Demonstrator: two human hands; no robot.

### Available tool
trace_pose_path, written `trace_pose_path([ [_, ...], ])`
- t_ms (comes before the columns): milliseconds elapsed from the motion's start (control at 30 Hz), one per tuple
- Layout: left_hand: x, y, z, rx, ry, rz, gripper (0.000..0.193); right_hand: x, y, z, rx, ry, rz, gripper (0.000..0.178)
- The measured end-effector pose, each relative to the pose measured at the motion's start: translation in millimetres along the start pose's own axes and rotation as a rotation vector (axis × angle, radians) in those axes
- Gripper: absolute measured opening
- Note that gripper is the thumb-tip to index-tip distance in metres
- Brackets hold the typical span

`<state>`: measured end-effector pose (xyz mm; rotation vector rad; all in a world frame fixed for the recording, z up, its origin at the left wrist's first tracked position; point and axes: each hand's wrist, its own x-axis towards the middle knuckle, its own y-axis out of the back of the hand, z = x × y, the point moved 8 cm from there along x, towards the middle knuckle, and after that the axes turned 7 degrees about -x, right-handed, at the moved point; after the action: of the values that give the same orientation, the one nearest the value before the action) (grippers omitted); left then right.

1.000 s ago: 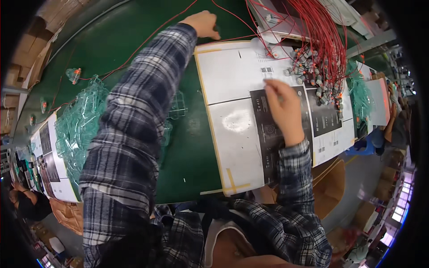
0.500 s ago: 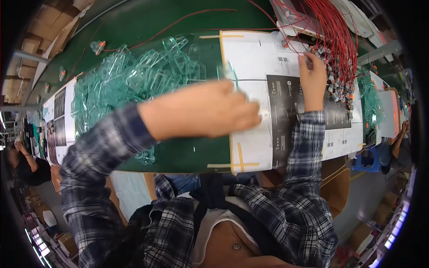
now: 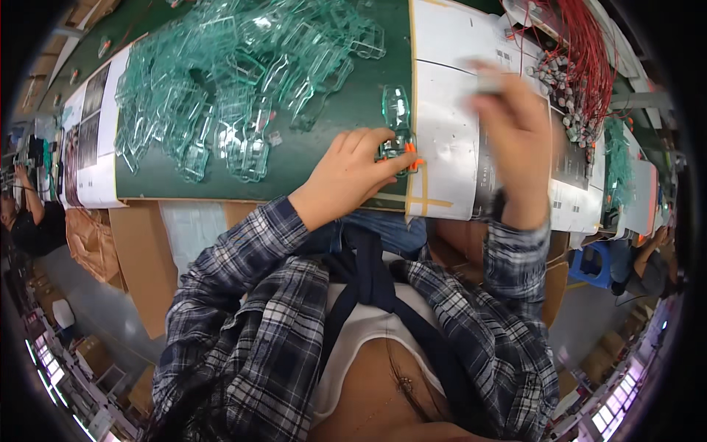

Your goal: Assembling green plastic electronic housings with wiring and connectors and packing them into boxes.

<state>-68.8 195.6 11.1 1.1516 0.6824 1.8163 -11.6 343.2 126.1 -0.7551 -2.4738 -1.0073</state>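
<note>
My left hand (image 3: 353, 173) is closed on the near end of a clear greenish plastic shell (image 3: 396, 107), pinning it to the table beside the white paper sheets. Orange pieces (image 3: 414, 158) show at that end, by my thumb and forefinger. My right hand (image 3: 519, 132) is raised over the sheets and smeared by motion; a small greyish blur sits at its fingertips, and I cannot make out what it is. A large heap of similar clear shells (image 3: 250, 81) spreads to the left of my left hand.
Small grey connectors (image 3: 578, 110) on red wires (image 3: 593, 44) lie in a bunch at the far right. Beyond them is another pile of clear plastic pieces (image 3: 618, 166). Printed paper sheets (image 3: 445, 96) are taped to the green table (image 3: 339, 144). A blue stool (image 3: 591, 265) stands at right.
The view has shifted, so the table sits higher. My left hand has come down onto the shell at the sheets' edge. My right hand has left the grey connectors and moved nearer me.
</note>
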Motion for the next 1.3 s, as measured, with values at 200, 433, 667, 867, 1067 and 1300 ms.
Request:
trace_pose_path([
  [200, -21, -5, -16, -0.077, 0.127, 0.207, 0.048, -29, -86, 26, -0.469, 0.241, -0.364, 0.018],
  [433, -25, 0, -29, -0.225, 0.211, 0.246, 0.04, -16, -106, 24, -0.446, 0.349, -0.369, 0.012],
  [667, -24, 4, -31, -0.161, 0.166, 0.179, 0.038, -13, -113, 12, -0.727, 0.299, -0.472, 0.01],
  [867, -8, 5, -25, 0.142, -0.131, 0.086, 0.037, -13, -98, 31, -0.673, 0.286, -0.436, 0.008],
  [1067, 0, -10, -21, 0.273, -0.209, 0.035, 0.04, -63, -69, 30, -0.763, 0.136, -0.295, 0.007],
  [1300, 8, -14, -24, 0.214, -0.148, -0.023, 0.043, -91, -99, 35, -0.665, 0.003, -0.354, 0.011],
])
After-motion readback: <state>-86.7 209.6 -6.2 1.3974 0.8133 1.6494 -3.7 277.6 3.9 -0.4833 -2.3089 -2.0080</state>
